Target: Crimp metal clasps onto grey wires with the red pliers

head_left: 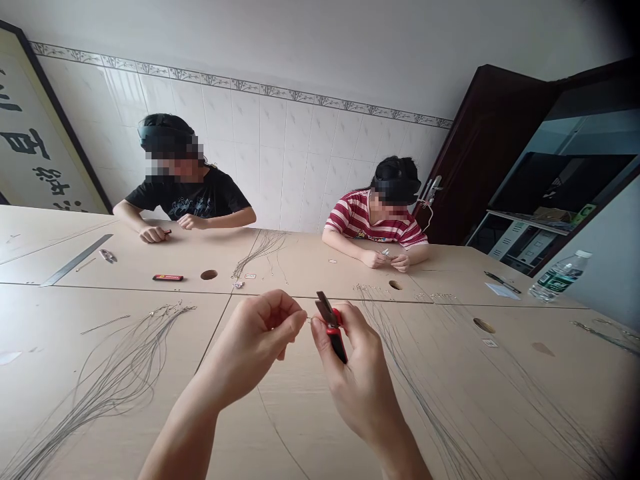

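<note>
In the head view, my left hand [267, 327] is closed in a pinch in front of me. A thin grey chain-like strand [277, 430] runs from below it down to the table's near edge, and its end seems to be between my fingertips. My right hand [353, 373] grips small pliers [330, 323] with red and black handles, their dark jaws pointing up and slightly parted. A tiny shiny bit shows between the two hands, by my right thumb, too small to make out.
Bundles of thin strands lie on the table at left [120, 373] and right [415, 380]. Across it sit two people, one in black [195, 193], one in stripes [375, 220]. There are also a steel ruler [77, 259], a red-black box [168, 278] and a water bottle [560, 277].
</note>
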The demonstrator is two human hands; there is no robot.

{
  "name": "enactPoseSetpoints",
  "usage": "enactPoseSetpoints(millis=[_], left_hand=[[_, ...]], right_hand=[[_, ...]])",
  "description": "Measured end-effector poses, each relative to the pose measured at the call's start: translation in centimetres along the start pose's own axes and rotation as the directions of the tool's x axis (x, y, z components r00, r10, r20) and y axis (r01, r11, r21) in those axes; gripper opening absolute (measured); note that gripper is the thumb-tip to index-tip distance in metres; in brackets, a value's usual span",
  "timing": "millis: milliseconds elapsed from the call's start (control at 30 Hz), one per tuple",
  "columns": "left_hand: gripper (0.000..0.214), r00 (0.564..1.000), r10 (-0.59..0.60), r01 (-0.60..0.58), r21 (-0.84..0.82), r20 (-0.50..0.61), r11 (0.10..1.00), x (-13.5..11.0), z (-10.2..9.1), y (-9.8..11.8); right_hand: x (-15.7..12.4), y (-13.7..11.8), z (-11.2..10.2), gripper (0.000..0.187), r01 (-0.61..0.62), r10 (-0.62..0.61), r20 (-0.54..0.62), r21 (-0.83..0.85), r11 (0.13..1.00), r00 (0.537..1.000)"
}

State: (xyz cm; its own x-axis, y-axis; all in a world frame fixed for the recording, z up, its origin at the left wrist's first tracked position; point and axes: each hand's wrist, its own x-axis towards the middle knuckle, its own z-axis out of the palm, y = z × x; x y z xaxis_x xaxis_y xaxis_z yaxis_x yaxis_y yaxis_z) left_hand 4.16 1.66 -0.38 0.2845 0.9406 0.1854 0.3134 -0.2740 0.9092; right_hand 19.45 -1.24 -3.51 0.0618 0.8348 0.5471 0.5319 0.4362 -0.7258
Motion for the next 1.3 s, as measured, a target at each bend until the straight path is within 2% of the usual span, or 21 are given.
enactPoseSetpoints(millis=[200, 367, 533, 667, 867, 1000, 1300], left_hand=[[0.024, 0.997, -0.003, 0.000, -0.044, -0.079, 0.999, 0.2, 1.2, 0.0], [0.023, 0.990, -0.006, -0.015, -0.142, -0.144, 0.990, 0.5, 1.6, -0.1], [0.026, 0.995, -0.032, 0.009, -0.233, -0.099, 0.972, 0.5, 0.8, 0.1], [0.026, 0.997, -0.066, 0.056, -0.219, -0.040, 0.974, 0.4, 0.5, 0.2], [0.027, 0.999, -0.005, 0.013, -0.197, 0.041, 0.980, 0.3, 0.7, 0.3], [0.027, 0.999, -0.004, 0.012, -0.187, 0.046, 0.982, 0.3, 0.7, 0.3], [0.036, 0.998, -0.038, 0.043, -0.113, 0.051, 0.993, 0.3, 0.4, 0.5]], right_hand=[[-0.2, -0.2, 0.4, 0.020, -0.057, 0.059, -0.048, 0.034, 0.998, 0.997], [0.1, -0.2, 0.3, 0.024, -0.156, 0.160, -0.018, 0.130, 0.979, 0.987], [0.5, 0.0, -0.5, 0.025, -0.224, 0.230, 0.017, 0.308, 0.925, 0.973], [0.7, 0.0, -0.9, 0.027, -0.235, 0.243, 0.037, 0.423, 0.875, 0.969], [0.8, -0.1, -1.2, 0.026, -0.223, 0.167, 0.167, 0.419, 0.880, 0.972], [0.8, -0.1, -1.2, 0.027, -0.228, 0.154, 0.208, 0.405, 0.885, 0.966], [0.8, 0.2, -1.2, 0.028, -0.197, 0.153, 0.153, 0.338, 0.920, 0.976]])
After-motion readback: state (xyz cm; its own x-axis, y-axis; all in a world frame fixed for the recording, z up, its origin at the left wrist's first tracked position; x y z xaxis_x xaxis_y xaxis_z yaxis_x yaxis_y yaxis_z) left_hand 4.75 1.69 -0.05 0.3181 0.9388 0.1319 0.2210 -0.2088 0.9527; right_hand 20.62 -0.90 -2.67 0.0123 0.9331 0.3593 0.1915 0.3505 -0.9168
